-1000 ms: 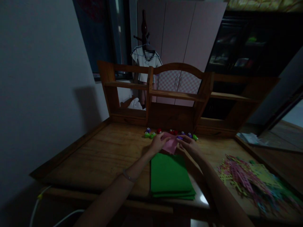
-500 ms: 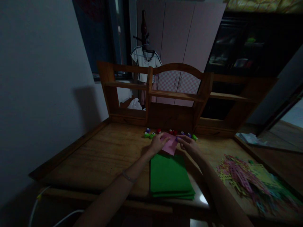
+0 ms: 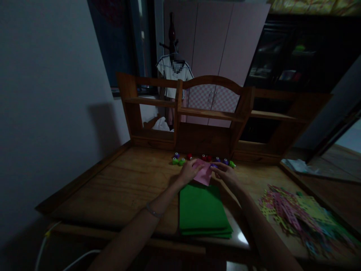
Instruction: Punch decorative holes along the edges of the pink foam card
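A small pink sheet of paper lies at the far middle of the wooden desk. My left hand grips its left edge, fingers curled on it. My right hand pinches a small purple punch onto the sheet's right top corner. A stack of green sheets lies just in front of both hands. A row of small coloured punches stands behind the pink sheet, against the shelf.
A wooden shelf unit rises along the desk's back edge. A heap of cut paper scraps covers the right side of the desk. White papers lie at the far right. A wall stands at the left.
Both hands stay on the pink sheet with only slight shifts. The view barely moved.
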Motion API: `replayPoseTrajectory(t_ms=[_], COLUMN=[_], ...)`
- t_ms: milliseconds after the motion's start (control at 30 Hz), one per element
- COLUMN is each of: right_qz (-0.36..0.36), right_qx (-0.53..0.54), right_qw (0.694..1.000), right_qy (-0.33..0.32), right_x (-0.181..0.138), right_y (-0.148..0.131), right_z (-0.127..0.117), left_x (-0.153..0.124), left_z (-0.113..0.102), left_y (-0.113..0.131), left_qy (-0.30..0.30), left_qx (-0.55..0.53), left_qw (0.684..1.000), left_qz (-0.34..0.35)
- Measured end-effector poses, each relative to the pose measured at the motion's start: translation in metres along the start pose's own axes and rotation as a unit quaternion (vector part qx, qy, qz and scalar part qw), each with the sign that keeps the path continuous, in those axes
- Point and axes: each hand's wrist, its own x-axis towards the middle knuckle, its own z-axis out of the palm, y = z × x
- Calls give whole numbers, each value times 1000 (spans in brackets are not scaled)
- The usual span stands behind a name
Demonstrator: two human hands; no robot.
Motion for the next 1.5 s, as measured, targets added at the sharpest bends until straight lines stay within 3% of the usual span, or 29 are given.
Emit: replayPoseTrajectory(t_ms=[333,800,900,1100,1300,1500], right_qz=[-17,18,8,11,68,94], right_qx=[9,-6,24,107,218,251], right_qw=[1000,1000,999,989,964,953], right_qy=[10,13,20,100,137,140], right_x=[-1,-5,-2,11,16,21], right_y=[6,-7,-3,12,17,31], right_z=[1,10,12,2,-13,-22], left_x=[-1,-1,0,2,1,2], left_z=[2,1,0,-4,-4,-3], left_y=[-2,-3,-3,-3,-2,-2], left_qy=[-1,-18,2,12,19,19], left_qx=[7,11,26,30,15,19], left_qw=[1000,1000,999,999,999,999], left_qz=[-2,-11,-20,-27,-35,-36])
